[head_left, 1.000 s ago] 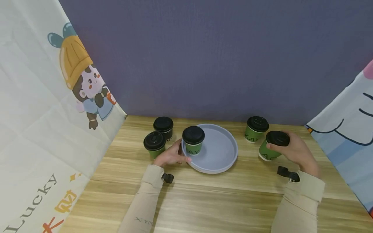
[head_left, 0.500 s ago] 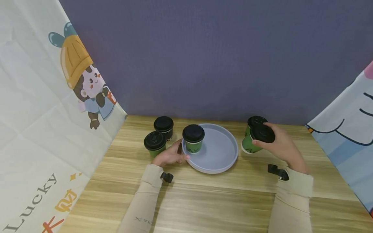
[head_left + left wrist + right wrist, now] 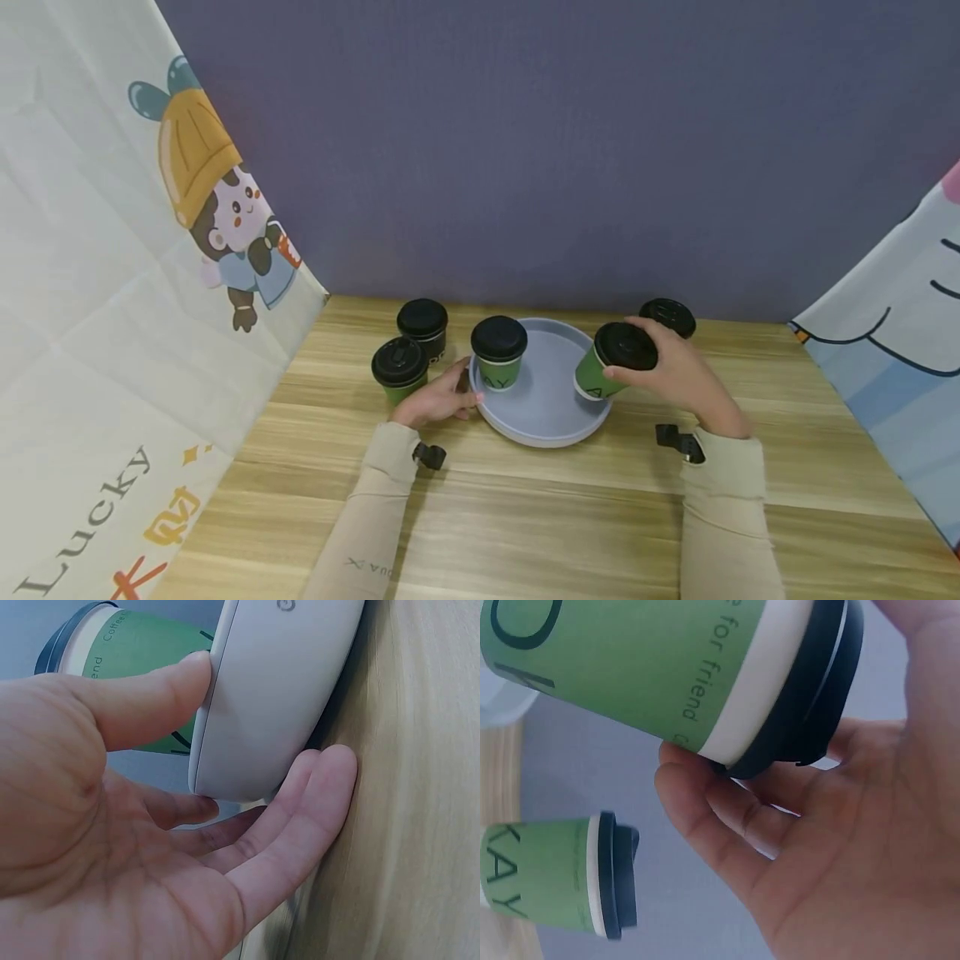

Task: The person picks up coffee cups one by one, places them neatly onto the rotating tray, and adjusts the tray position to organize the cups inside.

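Observation:
My right hand [image 3: 678,375] grips a green paper coffee cup [image 3: 597,377] by its black lid, fingers round the far side. The cup tilts a little and overlaps the right part of the round grey tray [image 3: 543,417]. Lettering shows on its green sleeve [image 3: 622,660] in the right wrist view. My left hand [image 3: 438,402] holds the tray's left edge. In the left wrist view the thumb [image 3: 176,690] lies at the tray's rim and the fingers curl toward its underside. Another lidded green cup [image 3: 498,372] stands upright on the tray's left part.
Left of the tray stand a green lidded cup [image 3: 400,367] and a dark lidded cup [image 3: 423,325] behind it. At the back right, another green cup's lid [image 3: 669,317] shows behind my right hand. A dark upright panel [image 3: 555,167] closes off the wooden table's [image 3: 555,517] back.
My right hand has carried its cup leftward, from the table's right side to over the tray. The left hand stays at the tray's edge.

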Tool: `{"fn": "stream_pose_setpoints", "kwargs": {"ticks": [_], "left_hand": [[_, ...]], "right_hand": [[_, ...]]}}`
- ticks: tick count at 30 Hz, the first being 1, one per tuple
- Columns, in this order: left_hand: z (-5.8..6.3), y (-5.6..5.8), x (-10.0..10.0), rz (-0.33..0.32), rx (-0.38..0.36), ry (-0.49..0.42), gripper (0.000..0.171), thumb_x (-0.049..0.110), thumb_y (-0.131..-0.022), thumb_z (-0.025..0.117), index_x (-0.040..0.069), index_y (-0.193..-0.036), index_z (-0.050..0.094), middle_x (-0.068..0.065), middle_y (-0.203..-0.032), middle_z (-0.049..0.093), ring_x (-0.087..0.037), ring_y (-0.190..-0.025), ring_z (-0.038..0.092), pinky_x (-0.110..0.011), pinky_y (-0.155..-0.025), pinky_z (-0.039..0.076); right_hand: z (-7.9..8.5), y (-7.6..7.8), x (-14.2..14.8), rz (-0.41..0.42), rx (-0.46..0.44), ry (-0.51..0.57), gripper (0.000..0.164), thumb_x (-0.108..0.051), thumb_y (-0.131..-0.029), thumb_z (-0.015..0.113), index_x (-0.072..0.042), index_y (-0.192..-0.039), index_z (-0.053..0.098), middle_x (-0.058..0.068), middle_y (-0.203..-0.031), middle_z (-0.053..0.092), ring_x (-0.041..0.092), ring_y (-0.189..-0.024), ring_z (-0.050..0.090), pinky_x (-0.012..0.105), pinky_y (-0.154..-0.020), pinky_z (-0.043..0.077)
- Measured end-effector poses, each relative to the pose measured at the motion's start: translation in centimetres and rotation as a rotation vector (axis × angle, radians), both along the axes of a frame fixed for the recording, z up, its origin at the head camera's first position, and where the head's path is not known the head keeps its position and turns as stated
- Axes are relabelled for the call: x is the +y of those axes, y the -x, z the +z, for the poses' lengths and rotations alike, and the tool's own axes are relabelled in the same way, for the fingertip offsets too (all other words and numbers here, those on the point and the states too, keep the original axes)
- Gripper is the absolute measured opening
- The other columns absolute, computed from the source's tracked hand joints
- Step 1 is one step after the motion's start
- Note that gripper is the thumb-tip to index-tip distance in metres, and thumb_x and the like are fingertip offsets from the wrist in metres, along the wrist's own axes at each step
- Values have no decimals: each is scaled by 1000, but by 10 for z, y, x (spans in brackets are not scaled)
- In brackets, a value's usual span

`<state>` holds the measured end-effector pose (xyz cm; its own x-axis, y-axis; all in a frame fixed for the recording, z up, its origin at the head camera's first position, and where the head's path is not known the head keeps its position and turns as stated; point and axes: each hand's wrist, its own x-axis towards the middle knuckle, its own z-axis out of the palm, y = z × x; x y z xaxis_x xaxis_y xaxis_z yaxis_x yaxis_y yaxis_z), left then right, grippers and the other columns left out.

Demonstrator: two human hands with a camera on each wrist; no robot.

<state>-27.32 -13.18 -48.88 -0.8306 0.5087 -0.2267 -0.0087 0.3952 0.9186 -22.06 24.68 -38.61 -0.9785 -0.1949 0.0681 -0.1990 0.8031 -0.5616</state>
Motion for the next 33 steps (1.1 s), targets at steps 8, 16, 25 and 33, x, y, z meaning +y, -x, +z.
{"fn": "stream_pose_setpoints", "kwargs": {"ticks": [8, 16, 25, 33], "left_hand": [[-4, 2, -2, 21, -27, -29, 76, 13, -106, 55, 18, -166, 9, -19, -136, 47, -24, -101, 63, -37, -83, 60], [-4, 2, -2, 51, -8, -14, 71, 14, -108, 51, 16, -166, 11, -17, -120, 54, -25, -95, 61, -35, -78, 60], [-5, 2, -1, 88, 6, -14, 67, 14, -109, 49, 13, -165, 13, -22, -133, 53, -25, -96, 62, -35, -75, 61], [-10, 2, -2, 104, 2, -18, 66, 15, -109, 47, 10, -165, 12, -22, -142, 50, -25, -93, 62, -35, -72, 61]], "right_hand": [[-10, 6, -29, 81, 47, 23, 94, -56, -83, 81, -12, -155, 40, 21, -155, 45, 46, -139, 46, 66, -107, 42], [-13, 4, -54, 134, 24, -1, 100, -61, -82, 79, -12, -158, 38, 19, -158, 41, 44, -144, 40, 67, -111, 39], [-23, 4, -77, 169, 57, -33, 101, -56, -78, 85, -8, -155, 40, 21, -156, 43, 42, -142, 44, 62, -111, 42], [-33, 3, -100, 229, 114, -13, 95, -50, -76, 88, -1, -147, 47, 19, -147, 51, 38, -136, 50, 56, -111, 44]]}}
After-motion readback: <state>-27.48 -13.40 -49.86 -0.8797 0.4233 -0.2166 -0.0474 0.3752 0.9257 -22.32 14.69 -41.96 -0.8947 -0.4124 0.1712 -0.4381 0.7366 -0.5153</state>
